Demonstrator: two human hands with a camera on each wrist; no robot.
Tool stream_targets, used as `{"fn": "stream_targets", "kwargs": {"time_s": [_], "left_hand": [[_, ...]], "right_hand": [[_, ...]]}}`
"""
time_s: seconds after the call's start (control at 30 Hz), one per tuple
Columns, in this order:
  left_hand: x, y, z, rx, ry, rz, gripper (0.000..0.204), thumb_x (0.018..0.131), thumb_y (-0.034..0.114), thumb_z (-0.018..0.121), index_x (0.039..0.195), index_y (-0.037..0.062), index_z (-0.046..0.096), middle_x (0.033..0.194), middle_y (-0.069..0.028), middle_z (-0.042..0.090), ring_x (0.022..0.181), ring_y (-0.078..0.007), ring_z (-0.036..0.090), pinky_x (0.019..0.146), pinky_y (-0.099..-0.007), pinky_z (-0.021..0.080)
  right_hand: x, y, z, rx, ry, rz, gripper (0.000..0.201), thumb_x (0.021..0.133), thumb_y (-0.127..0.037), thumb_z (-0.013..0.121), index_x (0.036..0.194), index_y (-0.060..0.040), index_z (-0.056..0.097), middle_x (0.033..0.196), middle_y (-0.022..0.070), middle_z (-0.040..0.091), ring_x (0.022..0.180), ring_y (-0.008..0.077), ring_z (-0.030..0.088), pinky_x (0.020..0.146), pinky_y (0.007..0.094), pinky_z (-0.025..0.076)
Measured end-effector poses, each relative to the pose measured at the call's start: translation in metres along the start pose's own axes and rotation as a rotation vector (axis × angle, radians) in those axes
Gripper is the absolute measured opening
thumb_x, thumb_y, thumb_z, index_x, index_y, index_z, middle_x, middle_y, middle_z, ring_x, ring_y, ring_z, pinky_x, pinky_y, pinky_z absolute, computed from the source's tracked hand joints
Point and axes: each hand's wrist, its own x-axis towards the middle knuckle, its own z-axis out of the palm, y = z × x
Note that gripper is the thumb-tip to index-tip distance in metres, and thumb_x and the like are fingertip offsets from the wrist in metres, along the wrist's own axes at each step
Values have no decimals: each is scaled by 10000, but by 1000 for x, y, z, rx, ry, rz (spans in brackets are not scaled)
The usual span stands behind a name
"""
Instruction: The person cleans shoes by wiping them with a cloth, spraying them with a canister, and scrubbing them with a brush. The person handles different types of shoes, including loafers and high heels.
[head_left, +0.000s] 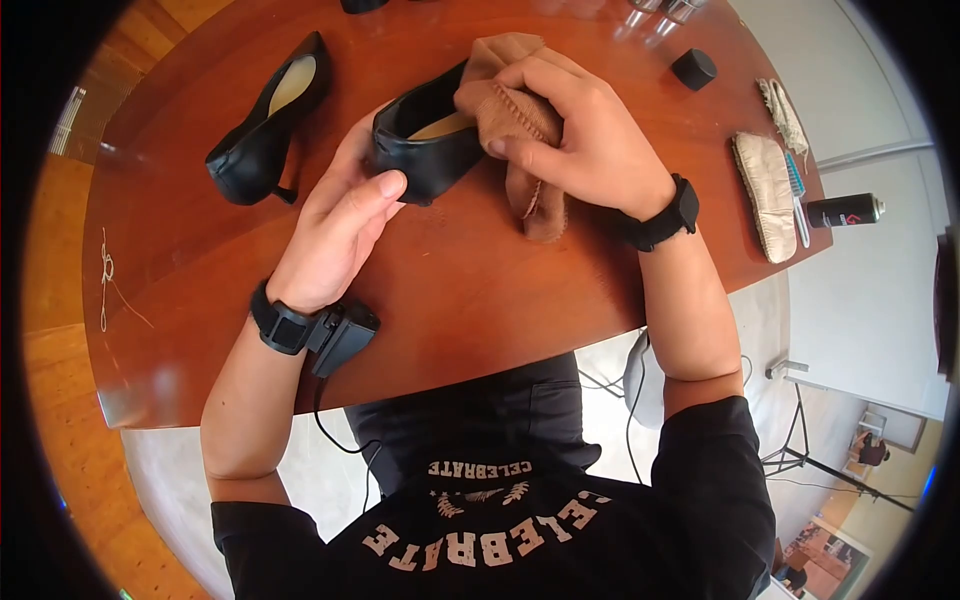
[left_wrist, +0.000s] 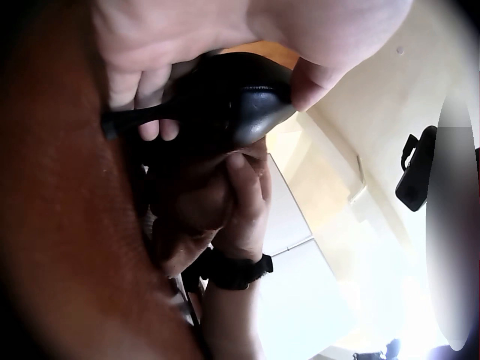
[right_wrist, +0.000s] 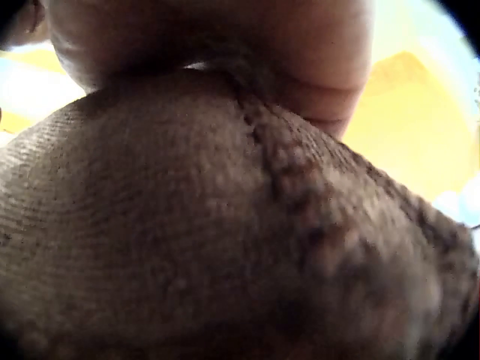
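My left hand (head_left: 335, 225) grips a black high-heeled shoe (head_left: 430, 172) round its heel end, the thumb on the back and the opening facing up. In the left wrist view the slim heel (left_wrist: 146, 116) points sideways past the fingers. My right hand (head_left: 610, 140) holds a bunched brown cloth (head_left: 515, 115) against the front part of this shoe, covering the toe. The ribbed cloth (right_wrist: 150, 217), with a stitched seam, fills most of the right wrist view. The matching black shoe (head_left: 245, 155) stands on the table to the left, its insole pale.
At the table's right edge lie a beige padded piece (head_left: 764, 195), a blue-bristled brush (head_left: 797, 195) and a black spray can (head_left: 845, 210). A black cap-like object (head_left: 694, 69) is at the back right. A thin string (head_left: 108, 265) lies at the left of the wooden table (head_left: 480, 300).
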Motion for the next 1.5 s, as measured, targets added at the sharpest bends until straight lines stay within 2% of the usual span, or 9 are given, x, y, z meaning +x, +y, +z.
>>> {"fn": "stream_targets", "kwargs": {"time_s": [0.1,0.2,0.23,0.47,0.7,0.8,0.9,1.07,1.5], "left_hand": [[0,1,-1,15,14,14,697,1010,312,563,1548,-26,278,1489,-118,463,1385,-207,444,1152,-393,348],[0,1,-2,36,28,20,688,1014,359,548,1527,-34,315,1465,-118,487,1368,-205,460,1143,-390,356],[0,2,-3,56,41,16,681,1017,373,541,1518,-36,331,1455,-117,496,1362,-206,465,1140,-389,358],[4,3,-2,98,208,91,756,1036,570,418,1480,-42,392,1407,-181,540,1342,-247,486,1125,-393,370],[6,11,-26,-558,19,175,922,993,723,231,1466,-45,420,1486,-273,474,1387,-356,442,1178,-455,291],[6,15,-18,-458,102,175,930,978,713,320,1511,-48,367,1553,-298,378,1414,-328,405,1172,-409,291],[6,15,-15,-308,98,198,853,1007,660,229,1475,-25,429,1499,-259,474,1407,-340,425,1180,-445,283],[6,14,-18,-405,11,201,851,992,652,246,1489,-16,419,1526,-258,450,1424,-336,406,1187,-443,264],[5,16,-26,-531,-31,176,896,957,684,268,1497,-16,411,1542,-274,424,1439,-355,383,1191,-457,247]], "right_hand": [[-2,15,-3,-99,10,39,381,784,-181,760,1098,0,645,990,162,635,940,333,641,845,373,515],[-2,21,-12,-241,95,269,377,820,-212,731,1112,14,653,1001,192,673,938,329,667,840,378,523],[-3,26,-14,-224,170,353,383,791,-260,720,1083,-16,677,1073,210,684,1022,401,648,879,430,530],[-5,50,-30,-353,436,438,456,808,-277,720,1168,0,675,1132,230,678,1058,386,657,907,434,525],[-7,55,-20,-359,314,428,484,816,-277,709,1220,-15,662,1147,208,679,1083,381,650,925,443,520],[-5,53,-19,-358,287,417,466,821,-271,700,1216,-27,663,1123,202,682,1078,382,649,923,446,519],[-5,48,-18,-337,204,417,416,826,-263,692,1168,-26,675,1101,205,680,1057,390,649,912,449,518],[-6,50,-15,-350,57,458,427,853,-244,691,1204,-4,654,1065,207,685,987,365,675,873,415,520],[-5,46,-12,-315,75,441,371,833,-278,683,1091,-12,682,1009,199,710,1007,381,656,879,455,514]]}}
